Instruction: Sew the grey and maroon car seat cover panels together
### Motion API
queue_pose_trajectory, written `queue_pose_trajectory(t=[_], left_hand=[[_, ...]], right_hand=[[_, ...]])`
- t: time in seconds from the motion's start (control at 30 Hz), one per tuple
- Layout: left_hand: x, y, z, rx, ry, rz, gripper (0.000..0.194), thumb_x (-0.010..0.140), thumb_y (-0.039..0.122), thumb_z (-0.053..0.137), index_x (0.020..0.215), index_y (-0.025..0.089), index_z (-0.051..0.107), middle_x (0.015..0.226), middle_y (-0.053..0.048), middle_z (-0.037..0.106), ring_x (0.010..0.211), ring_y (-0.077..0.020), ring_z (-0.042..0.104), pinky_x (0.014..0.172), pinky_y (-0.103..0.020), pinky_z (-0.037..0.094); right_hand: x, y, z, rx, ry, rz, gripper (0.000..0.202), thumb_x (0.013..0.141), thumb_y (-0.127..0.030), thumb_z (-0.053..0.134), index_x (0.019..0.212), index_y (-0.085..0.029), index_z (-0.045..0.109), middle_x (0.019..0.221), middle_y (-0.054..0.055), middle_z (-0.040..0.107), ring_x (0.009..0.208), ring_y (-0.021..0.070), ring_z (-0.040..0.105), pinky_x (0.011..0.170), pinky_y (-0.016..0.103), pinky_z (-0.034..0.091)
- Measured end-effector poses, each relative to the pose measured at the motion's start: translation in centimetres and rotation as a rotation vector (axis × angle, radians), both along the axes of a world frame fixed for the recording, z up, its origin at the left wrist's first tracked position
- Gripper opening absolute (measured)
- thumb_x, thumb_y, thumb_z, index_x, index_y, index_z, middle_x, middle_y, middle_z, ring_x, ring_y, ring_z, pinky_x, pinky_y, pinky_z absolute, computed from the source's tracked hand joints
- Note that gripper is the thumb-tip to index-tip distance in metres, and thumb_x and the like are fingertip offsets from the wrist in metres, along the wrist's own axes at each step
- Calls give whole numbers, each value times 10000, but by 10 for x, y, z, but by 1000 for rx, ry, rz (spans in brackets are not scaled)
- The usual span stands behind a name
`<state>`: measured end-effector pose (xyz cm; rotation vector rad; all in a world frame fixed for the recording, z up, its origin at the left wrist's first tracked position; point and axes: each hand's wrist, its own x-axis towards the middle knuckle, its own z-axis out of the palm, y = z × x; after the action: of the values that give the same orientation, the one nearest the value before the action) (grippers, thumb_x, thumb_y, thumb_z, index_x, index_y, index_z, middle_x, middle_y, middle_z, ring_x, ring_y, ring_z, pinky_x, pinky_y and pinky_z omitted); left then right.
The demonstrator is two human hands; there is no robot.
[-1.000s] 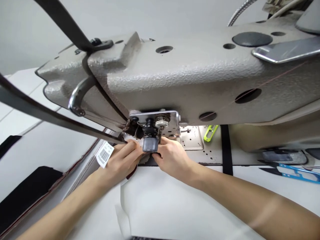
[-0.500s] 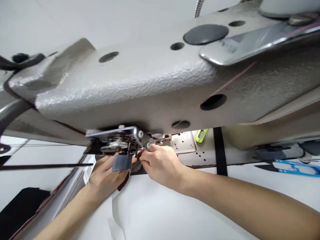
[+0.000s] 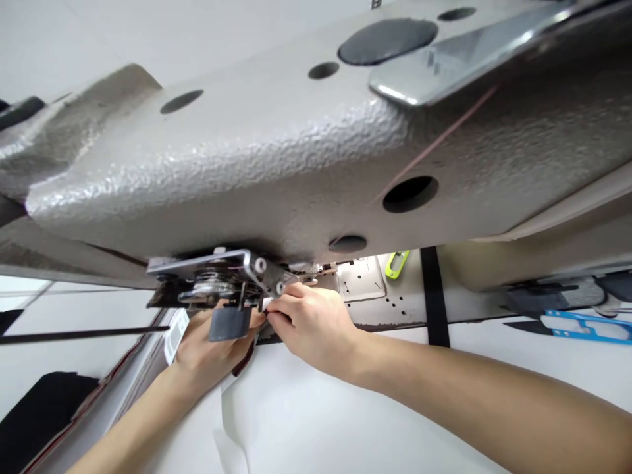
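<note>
dark red cloth (image 3: 243, 363) at the hands, largely covered, only a short length showing. good handling here, as judged, calls for the layers to be kept flat and their edges even, with light, steady tension between the two hands and the fingertips clear of any part hidden under the machine.

the cloth emerges just below the curled fingers of the left hand (image 3: 210, 342), on the side facing the right hand (image 3: 316, 326); its upper portion runs out of sight between the two sets of fingertips. the right thumb and forefinger are closed in a pinch, seemingly on that upper portion. the left fingers are bent inward, but a grey knob (image 3: 230, 322) covers part of them, and their hold cannot be told.

a white label (image 3: 175, 337) stands just outside the left fingers; whether it is joined to the cloth is not shown. above both hands spans the sewing machine (image 3: 237, 184). beyond the right fingertips, to their right, lie a metal plate (image 3: 363, 280), yellow-green snips (image 3: 392, 273) and a black band (image 3: 435, 296); farthest out, blue snips (image 3: 585, 317) rest on the white table (image 3: 316, 421).
</note>
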<state>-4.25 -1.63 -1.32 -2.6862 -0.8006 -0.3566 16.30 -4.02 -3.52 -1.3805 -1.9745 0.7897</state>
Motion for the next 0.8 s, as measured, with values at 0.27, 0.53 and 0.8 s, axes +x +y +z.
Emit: queue_pose_trajectory(t=[0.27,0.53,0.8], left_hand=[[12,5,5,48,-98,-127,265,825,-18,599,996,184,588,840,2,704,789,-149,691,810,-281,564],[17,6,4,-77,-246,-135,235,812,-36,568,899,181,585,803,-3,644,733,-115,630,699,-221,529],[22,5,7,-37,-270,-121,176,836,-9,585,826,166,568,778,-12,637,741,-112,642,681,-216,531]], right_hand=[[-4,4,2,-99,111,-81,156,895,-209,614,833,-267,746,844,-30,699,800,133,649,652,231,432],[-9,1,-1,116,-192,3,193,922,-228,498,910,-183,685,942,52,666,727,179,643,542,296,404],[-4,-2,-1,128,-186,18,160,895,-147,498,870,-178,653,935,74,653,793,192,630,534,287,409]])
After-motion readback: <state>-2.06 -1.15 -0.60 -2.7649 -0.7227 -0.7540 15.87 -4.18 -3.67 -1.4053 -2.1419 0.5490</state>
